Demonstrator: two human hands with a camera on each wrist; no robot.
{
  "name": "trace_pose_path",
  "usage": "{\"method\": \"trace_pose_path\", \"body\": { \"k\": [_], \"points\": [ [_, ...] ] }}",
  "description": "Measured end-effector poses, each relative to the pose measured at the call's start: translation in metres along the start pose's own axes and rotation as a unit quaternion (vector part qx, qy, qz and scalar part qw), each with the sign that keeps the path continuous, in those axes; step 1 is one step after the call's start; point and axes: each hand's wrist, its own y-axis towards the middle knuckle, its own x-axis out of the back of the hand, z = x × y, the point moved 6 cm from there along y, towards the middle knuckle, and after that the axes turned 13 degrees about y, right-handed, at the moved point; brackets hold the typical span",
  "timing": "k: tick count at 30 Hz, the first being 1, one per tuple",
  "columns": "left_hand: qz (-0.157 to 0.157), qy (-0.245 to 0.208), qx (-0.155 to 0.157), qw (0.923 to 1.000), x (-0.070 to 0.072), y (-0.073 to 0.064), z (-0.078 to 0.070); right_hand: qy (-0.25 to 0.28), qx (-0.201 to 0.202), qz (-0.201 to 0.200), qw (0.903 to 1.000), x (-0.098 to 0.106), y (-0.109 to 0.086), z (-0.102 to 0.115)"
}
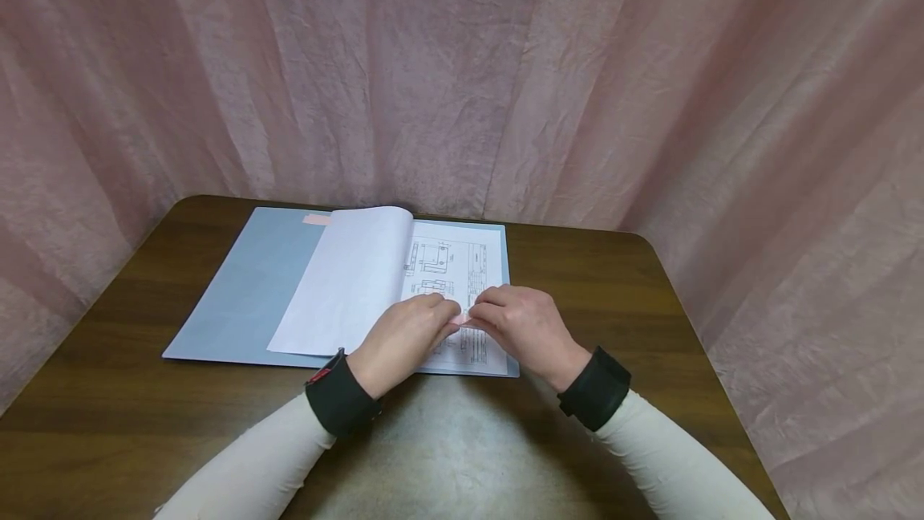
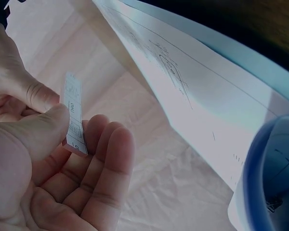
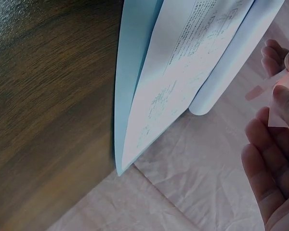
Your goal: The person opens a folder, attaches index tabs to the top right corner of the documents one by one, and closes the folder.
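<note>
Both hands meet above the right side of an opened document in a blue folder [image 1: 241,295]. Between the fingertips is a small pink paper slip [image 1: 462,320]. My left hand [image 1: 407,329] pinches it with the thumb on top; in the left wrist view the slip [image 2: 75,115] shows a pale face with printed marks. My right hand [image 1: 523,327] pinches pink paper [image 3: 281,113] under its thumb in the right wrist view. A pale strip with a pink end [image 3: 254,93] sticks out beside the fingers there. Under the hands lies a page with technical drawings [image 1: 433,255].
A turned white page [image 1: 346,279] curls over to the left. Another pink strip [image 1: 316,219] sits near the folder's top edge. The folder lies on a dark wooden table [image 1: 592,287], with a pink curtain [image 1: 447,79] behind it.
</note>
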Motion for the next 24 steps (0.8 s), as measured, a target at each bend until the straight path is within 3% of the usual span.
{"method": "trace_pose_path", "body": {
  "k": [10, 24],
  "points": [
    [0.006, 0.007, -0.019, 0.9998, -0.003, -0.001, -0.005, 0.011, -0.024, -0.001, 0.9997, 0.003, -0.002, -0.001],
    [0.035, -0.019, -0.033, 0.9986, -0.007, -0.002, -0.011, 0.028, -0.049, 0.002, 0.9984, 0.004, -0.005, -0.007]
  ]
}}
